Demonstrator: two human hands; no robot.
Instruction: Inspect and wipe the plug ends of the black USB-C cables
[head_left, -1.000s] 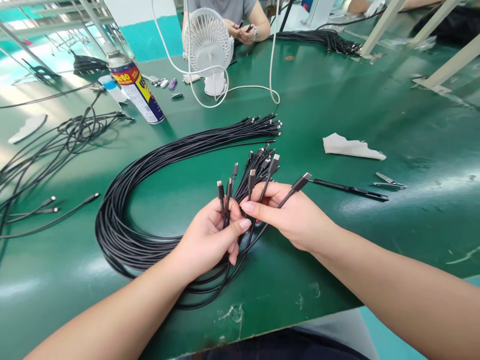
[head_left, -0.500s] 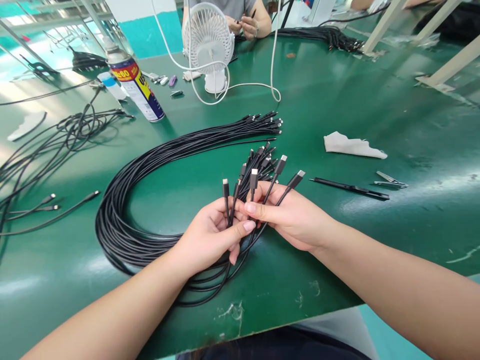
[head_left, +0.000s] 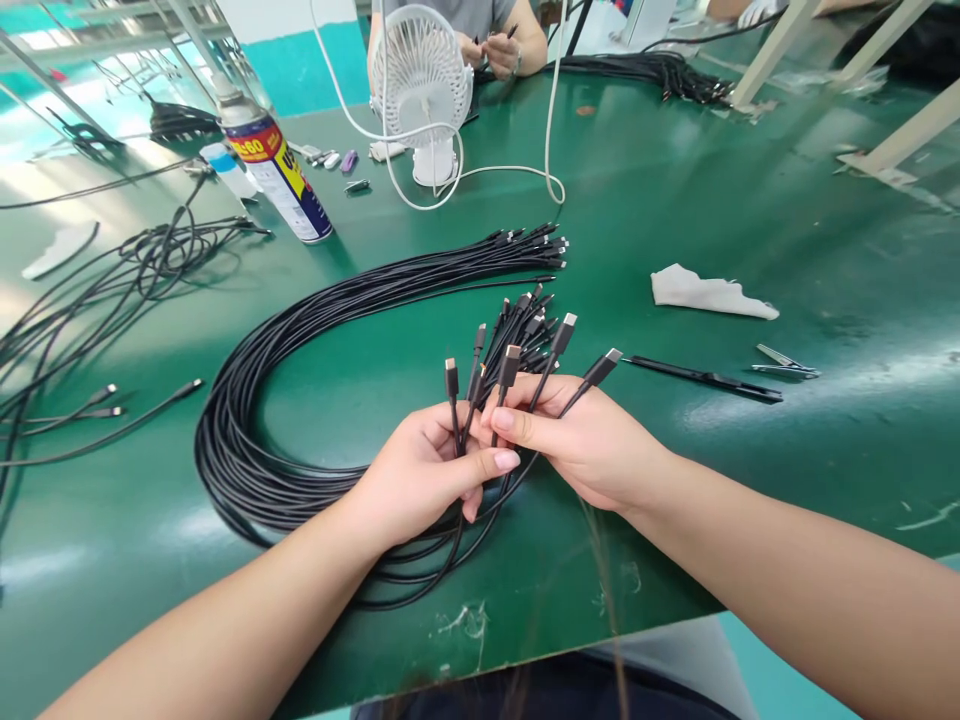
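Note:
Black USB-C cables stand fanned out between my two hands, their metal plugs pointing up and away from me. My left hand [head_left: 431, 470] is closed around several of them, one cable plug [head_left: 451, 378] rising above its fingers. Thumb and fingers of my right hand [head_left: 577, 430] pinch other cables, among them one with its plug [head_left: 510, 365] upright and one with its plug [head_left: 602, 367] leaning right. The hands meet at the fingertips. Behind them lies a thick curved bundle of black cables [head_left: 247, 400], both its plug ends toward the middle.
On the green table [head_left: 750, 480] lie black tweezers [head_left: 705, 378], small metal snips [head_left: 784, 362] and a white scrap [head_left: 712, 293]. A spray can [head_left: 281, 185] and a white fan [head_left: 424, 90] stand farther back. Loose cables [head_left: 142, 265] spread at left. Another person's hands [head_left: 499, 52] work opposite.
The plug in my right hand's pinch has turned slightly, and the rightmost plug has shifted a little to the right. Both hands keep hold of the cables.

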